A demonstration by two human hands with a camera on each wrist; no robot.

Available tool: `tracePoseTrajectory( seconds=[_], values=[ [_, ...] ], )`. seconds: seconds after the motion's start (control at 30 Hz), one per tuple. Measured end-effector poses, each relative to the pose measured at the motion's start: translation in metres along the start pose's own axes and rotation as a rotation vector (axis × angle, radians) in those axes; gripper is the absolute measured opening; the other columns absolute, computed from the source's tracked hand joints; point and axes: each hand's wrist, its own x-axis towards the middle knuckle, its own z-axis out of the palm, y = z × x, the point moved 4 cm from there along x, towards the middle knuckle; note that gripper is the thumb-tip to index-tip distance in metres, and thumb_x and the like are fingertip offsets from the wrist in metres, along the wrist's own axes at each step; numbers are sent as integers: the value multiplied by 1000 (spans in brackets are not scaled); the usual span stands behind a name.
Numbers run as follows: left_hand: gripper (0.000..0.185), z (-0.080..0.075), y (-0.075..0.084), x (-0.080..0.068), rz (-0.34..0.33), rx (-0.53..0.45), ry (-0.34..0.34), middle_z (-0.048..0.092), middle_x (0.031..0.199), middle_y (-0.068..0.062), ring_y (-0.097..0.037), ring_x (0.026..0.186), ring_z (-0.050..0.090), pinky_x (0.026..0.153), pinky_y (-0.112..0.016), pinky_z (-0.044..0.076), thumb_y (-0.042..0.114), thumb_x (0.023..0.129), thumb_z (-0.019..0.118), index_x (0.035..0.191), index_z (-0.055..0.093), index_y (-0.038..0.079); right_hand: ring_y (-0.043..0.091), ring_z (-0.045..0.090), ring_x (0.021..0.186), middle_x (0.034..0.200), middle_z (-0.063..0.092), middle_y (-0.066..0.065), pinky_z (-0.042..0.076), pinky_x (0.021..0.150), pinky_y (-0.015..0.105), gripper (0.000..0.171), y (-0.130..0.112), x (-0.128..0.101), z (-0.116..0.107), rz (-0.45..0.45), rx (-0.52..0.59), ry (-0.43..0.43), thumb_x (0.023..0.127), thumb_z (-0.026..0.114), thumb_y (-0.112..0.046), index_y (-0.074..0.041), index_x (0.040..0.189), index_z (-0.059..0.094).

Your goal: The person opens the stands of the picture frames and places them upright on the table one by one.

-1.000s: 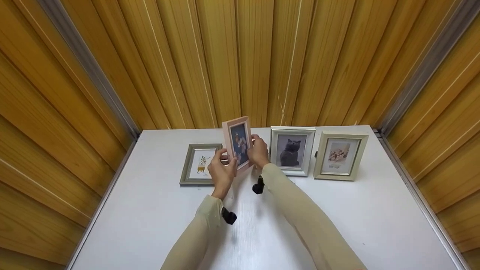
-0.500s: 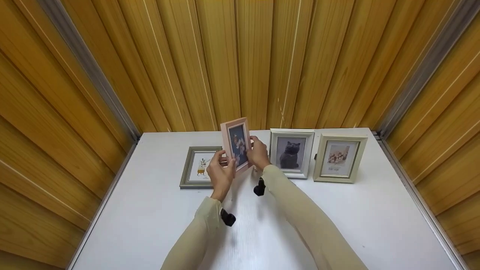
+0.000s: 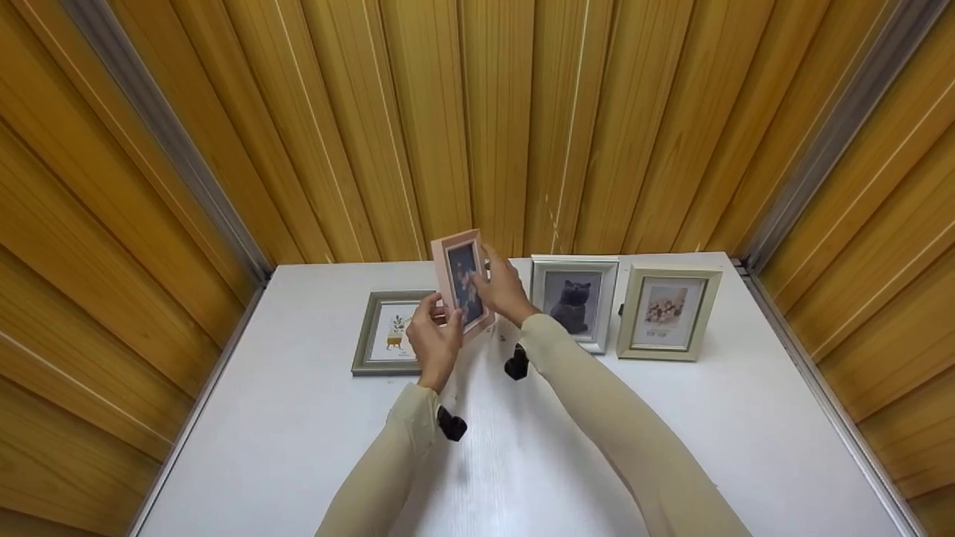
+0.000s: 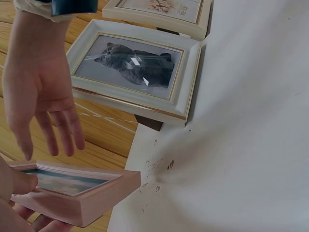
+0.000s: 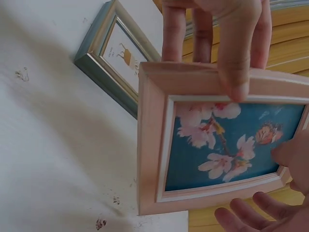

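Fingers of the right hand [image 3: 501,289] have let go and now spread loosely before the pink frame [image 3: 461,285], lifted slightly higher above the white table [image 3: 671,432]. Left hand [image 3: 433,339] pinches its lower edge, cat frame [image 3: 573,300] at 3 o'clock.

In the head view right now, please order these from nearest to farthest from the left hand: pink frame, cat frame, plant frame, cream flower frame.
1. pink frame, held in the left hand.
2. plant frame, lying flat just left.
3. cat frame, standing to the right.
4. cream flower frame, far right.
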Motion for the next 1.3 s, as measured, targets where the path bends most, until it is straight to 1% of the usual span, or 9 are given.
tracePoseTrajectory(
  seconds=[0.13,0.27,0.33,0.47,0.57,0.67,0.83,1.03,1.3],
  values=[
    [35,1,0,4,5,0,-12,75,92,-10,-23,82,73,76,-42,59,5,84,81,117,70,3,38,57,130,144,55,24,49,103,52,68,-21,-1,-1,-48,2,-30,105,60,-22,-12,163,27],
    [34,5,2,6,-6,-15,-24,75,93,-11,-24,82,74,75,-42,60,5,86,80,118,70,2,38,53,135,152,50,20,45,108,52,68,-38,-2,-3,-78,-35,-30,106,59,-28,-16,163,26],
    [33,7,4,6,-5,-18,-17,75,93,-12,-26,81,74,74,-43,60,5,86,78,118,70,2,37,50,138,156,46,17,43,110,52,69,-43,-3,-3,-99,-47,-30,105,60,-29,-17,164,25],
    [29,11,9,4,41,7,20,74,93,-13,-28,81,74,75,-45,59,6,86,79,114,70,1,38,47,140,158,43,17,42,111,54,71,-51,-3,-2,-166,-56,-24,103,65,-26,-16,163,27],
    [29,14,13,1,76,37,39,73,93,-12,-26,81,73,74,-44,58,6,85,80,112,71,2,39,52,134,150,49,22,46,106,55,73,-54,-5,-1,-195,-68,-12,101,68,-22,-15,162,29],
    [30,17,17,-1,91,57,46,73,92,-11,-24,80,73,73,-43,58,6,84,81,112,71,2,39,58,124,142,52,25,49,99,56,75,-54,-5,1,-185,-83,3,99,70,-19,-16,162,30],
    [27,21,19,-2,86,65,47,73,91,-11,-23,78,74,72,-42,59,8,86,80,111,72,2,38,60,119,140,51,24,52,95,54,77,-54,-6,3,-156,-96,19,98,71,-15,-20,163,29],
    [25,21,19,-3,76,54,41,74,92,-12,-24,79,74,72,-42,59,9,89,77,112,72,2,35,62,108,133,53,23,53,90,51,74,-55,-7,4,-172,-94,39,98,67,-9,-19,162,30],
    [26,20,17,-5,69,65,27,75,90,-10,-23,78,74,72,-41,59,11,89,79,113,72,3,39,60,117,139,51,26,52,94,54,73,-52,-8,6,-174,-116,45,98,66,-8,-19,161,31]
  ],
)
